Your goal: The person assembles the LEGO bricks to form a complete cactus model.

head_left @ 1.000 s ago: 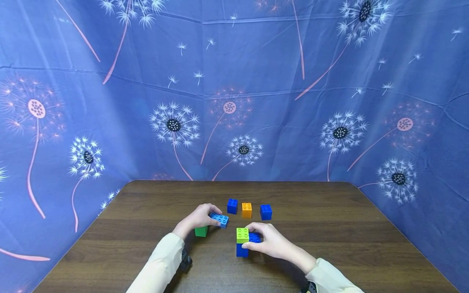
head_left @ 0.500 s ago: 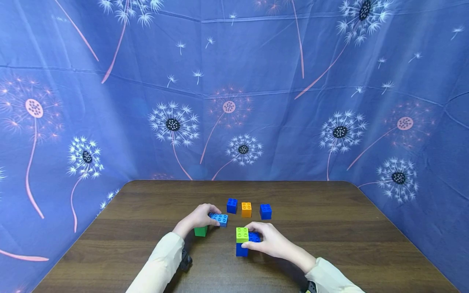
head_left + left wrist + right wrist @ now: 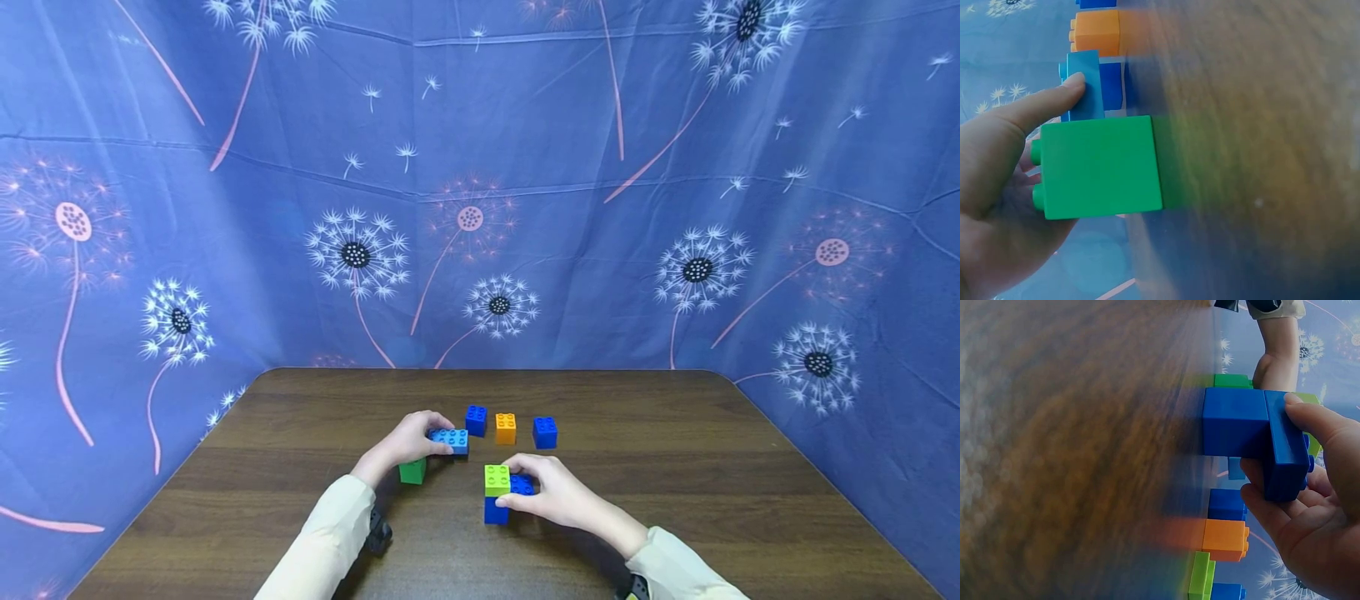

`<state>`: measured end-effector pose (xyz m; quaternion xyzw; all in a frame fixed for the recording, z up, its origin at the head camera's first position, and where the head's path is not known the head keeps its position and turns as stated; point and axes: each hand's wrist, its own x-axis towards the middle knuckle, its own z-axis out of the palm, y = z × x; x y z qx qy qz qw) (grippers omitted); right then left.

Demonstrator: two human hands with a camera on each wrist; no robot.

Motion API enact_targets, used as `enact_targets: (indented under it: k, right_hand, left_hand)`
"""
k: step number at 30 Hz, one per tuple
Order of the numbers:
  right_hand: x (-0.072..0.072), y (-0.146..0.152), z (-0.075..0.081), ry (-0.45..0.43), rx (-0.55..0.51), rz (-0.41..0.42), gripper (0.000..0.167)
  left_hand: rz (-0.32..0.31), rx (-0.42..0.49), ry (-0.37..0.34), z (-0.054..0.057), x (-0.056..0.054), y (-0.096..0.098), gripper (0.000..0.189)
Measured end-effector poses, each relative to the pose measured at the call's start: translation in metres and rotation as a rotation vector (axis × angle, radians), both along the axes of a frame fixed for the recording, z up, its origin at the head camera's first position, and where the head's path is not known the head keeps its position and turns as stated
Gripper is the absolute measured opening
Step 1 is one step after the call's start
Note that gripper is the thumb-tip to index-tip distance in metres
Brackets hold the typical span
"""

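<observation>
Studs [image 3: 452, 434] show because your left hand [image 3: 407, 438] pinches the light-blue brick [image 3: 459, 446] by its sides; your right hand [image 3: 561, 495] grips the overhanging brick [image 3: 1287, 453] in the stack [image 3: 496, 511], likely steadying it.

Low in the frame I count my two hands [image 3: 405, 440] [image 3: 553, 493], four dark blue bricks [image 3: 476, 421] [image 3: 545, 432] [image 3: 497, 511] [image 3: 522, 484], one light blue brick [image 3: 454, 446], one orange brick [image 3: 506, 430], one green brick [image 3: 412, 472] and one lime brick [image 3: 497, 480]. My right wrist view's bottom shows a second lime brick [image 3: 1199, 576].
</observation>
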<state>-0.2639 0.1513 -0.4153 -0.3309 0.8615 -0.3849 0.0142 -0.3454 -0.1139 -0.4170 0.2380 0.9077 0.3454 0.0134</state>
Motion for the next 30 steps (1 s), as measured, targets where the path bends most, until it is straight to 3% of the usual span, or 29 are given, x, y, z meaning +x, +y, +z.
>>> enact_targets:
  k: [12,21,30]
  right_hand:
    - [0.000,0.000,0.002,0.005,0.004,0.002,0.032]
    - [-0.002,0.000,0.000,0.059,0.026,-0.008,0.035]
    - [-0.005,0.000,-0.001,0.095,0.010,-0.004,0.036]
  left_hand:
    - [-0.030,0.046,0.029,0.011,0.009,0.003,0.033]
    - [-0.027,0.059,0.033,0.018,0.015,0.005,0.035]
    - [-0.065,0.079,0.061,0.023,0.027,0.006,0.036]
